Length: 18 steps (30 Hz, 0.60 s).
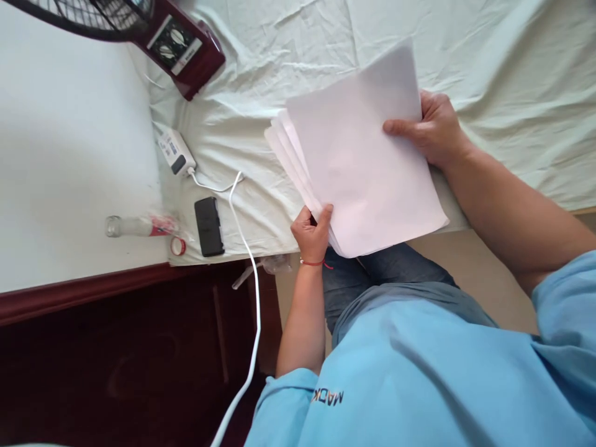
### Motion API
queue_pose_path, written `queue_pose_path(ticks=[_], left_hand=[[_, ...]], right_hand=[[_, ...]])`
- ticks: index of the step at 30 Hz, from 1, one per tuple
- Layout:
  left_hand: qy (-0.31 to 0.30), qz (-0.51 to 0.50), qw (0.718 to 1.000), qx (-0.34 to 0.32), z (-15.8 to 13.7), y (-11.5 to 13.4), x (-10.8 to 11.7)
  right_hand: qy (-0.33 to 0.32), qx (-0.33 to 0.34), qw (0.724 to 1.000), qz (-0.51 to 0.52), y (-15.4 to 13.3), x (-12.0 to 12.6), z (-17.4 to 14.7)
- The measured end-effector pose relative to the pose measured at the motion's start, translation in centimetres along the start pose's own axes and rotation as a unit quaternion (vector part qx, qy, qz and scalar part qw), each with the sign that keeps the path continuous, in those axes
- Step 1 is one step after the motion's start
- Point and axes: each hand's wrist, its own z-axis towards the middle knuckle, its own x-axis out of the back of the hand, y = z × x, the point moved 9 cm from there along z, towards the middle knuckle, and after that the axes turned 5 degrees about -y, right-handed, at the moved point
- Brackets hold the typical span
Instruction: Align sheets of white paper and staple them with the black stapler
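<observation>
I hold a stack of white paper sheets (363,161) with both hands above the edge of a bed covered in a pale green sheet (512,74). My left hand (311,234), with a red string on its wrist, pinches the stack's near corner, where the sheets fan apart slightly. My right hand (435,130) grips the stack's far right edge, thumb on top. The papers hang partly over my lap in jeans.
A black phone (208,226) lies near the bed's edge. A white charger block (176,152) with a white cable (249,261) runs down to the floor. A maroon fan base (184,45) stands at the top left. A clear bottle (135,226) lies by the white wall.
</observation>
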Motion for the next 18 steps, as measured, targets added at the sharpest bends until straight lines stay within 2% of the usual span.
queue_pose_path(ticks=[6, 11, 15, 18], left_hand=[[0.031, 0.02, 0.999, -0.032, -0.6, 0.6, 0.8], [0.06, -0.031, 0.997, -0.022, -0.4, -0.3, 1.1], [0.067, -0.046, 0.997, -0.018, -0.3, -0.5, 1.1], [0.072, -0.038, 0.996, -0.022, -0.3, -0.6, 1.2]], right_hand=[[0.051, -0.059, 0.996, 0.035, 1.0, 0.6, -0.1], [0.013, 0.004, 0.999, 0.04, 0.2, 0.4, 0.2], [0.026, -0.032, 0.998, 0.04, 1.0, 0.9, 0.3], [0.022, -0.016, 0.999, 0.033, 0.9, 0.9, 0.4]])
